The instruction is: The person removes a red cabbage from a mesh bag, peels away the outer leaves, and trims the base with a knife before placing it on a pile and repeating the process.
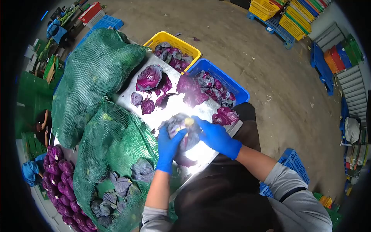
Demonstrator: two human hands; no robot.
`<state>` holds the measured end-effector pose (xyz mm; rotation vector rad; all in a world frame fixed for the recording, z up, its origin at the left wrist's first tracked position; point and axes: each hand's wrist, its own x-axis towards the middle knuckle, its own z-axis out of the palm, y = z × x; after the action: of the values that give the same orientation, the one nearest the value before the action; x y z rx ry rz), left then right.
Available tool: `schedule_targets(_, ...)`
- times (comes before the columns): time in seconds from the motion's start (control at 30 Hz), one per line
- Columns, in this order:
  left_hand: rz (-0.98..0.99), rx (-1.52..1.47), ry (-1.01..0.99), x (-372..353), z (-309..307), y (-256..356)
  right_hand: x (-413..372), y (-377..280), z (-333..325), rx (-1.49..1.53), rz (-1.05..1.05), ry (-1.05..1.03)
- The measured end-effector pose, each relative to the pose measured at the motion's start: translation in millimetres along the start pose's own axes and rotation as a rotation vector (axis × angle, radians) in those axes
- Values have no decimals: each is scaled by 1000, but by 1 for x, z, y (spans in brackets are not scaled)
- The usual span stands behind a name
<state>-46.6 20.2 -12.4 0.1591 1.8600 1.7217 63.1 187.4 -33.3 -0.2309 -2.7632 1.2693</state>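
A red cabbage (188, 140), somewhat blurred, is held over the shiny metal table with its pale stem end facing up. My left hand (169, 149), in a blue glove, grips its near left side, thumb across the top. On the other side, my gloved right hand (217, 137) has its fingers on the cabbage close to the stem. Loose purple leaves (149, 78) lie on the metal table (129, 96) beyond it, and another leaf (225, 116) rests at the right edge. Below the cabbage a dark leaf (184, 160) lies on the metal.
A blue crate (243, 92) and a yellow crate (197, 52), both with leaves, stand past the table. Green mesh sacks (91, 73) fill the left, one open with whole cabbages (123, 186). Peeled purple cabbages (63, 185) are stacked at far left. Other people (57, 31) are in the background.
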Motion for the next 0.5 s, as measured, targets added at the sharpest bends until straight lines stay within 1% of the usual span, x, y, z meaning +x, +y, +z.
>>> schedule_targets(0.03,36,-38,7,2,4,-8,-1,12,7,104,-6,49)
schedule_targets(0.07,48,11,51,1,7,-10,3,9,4,209,-11,105)
schedule_targets(0.1,45,12,50,0,7,-10,5,8,1,210,-8,105)
schedule_targets(0.17,10,-32,46,-6,7,-9,7,-3,-14,25,78,-22)
schedule_targets(0.2,163,-63,31,-4,6,-17,12,-12,-19,106,11,52)
schedule_targets(0.23,163,-64,31,-5,2,-18,11,-10,-16,105,10,52)
schedule_targets(0.3,92,63,-4,-6,-6,-11,11,-7,-13,-84,-23,24)
schedule_targets(0.33,171,111,-50,-1,-9,-6,9,-7,-10,-88,-28,14)
schedule_targets(0.37,167,104,-42,4,-9,-5,9,-12,-9,-49,15,-27)
schedule_targets(0.4,246,370,-62,9,-9,-4,8,-15,-7,-10,60,-67)
schedule_targets(0.43,319,636,-83,9,-9,-5,6,-11,-5,-11,61,-79)
schedule_targets(0.5,295,578,-82,9,-2,-6,10,-3,-4,155,54,36)
